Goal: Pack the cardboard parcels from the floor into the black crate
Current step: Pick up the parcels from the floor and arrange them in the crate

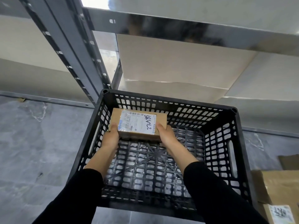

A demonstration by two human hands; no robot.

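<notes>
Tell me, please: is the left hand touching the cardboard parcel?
Touching. The head view shows the left hand gripping the cardboard parcel at its left end, thumb on top, with no gap between them.

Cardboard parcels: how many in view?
3: held parcel between left hand and right hand inside the black crate; plain parcel and labelled parcel on the floor, lower right. Others may be hidden.

Grey marbled floor (32, 143), grey metal shelving upright (64, 46), shiny shelf beam (178, 31), pale boards (178, 65) behind
</notes>
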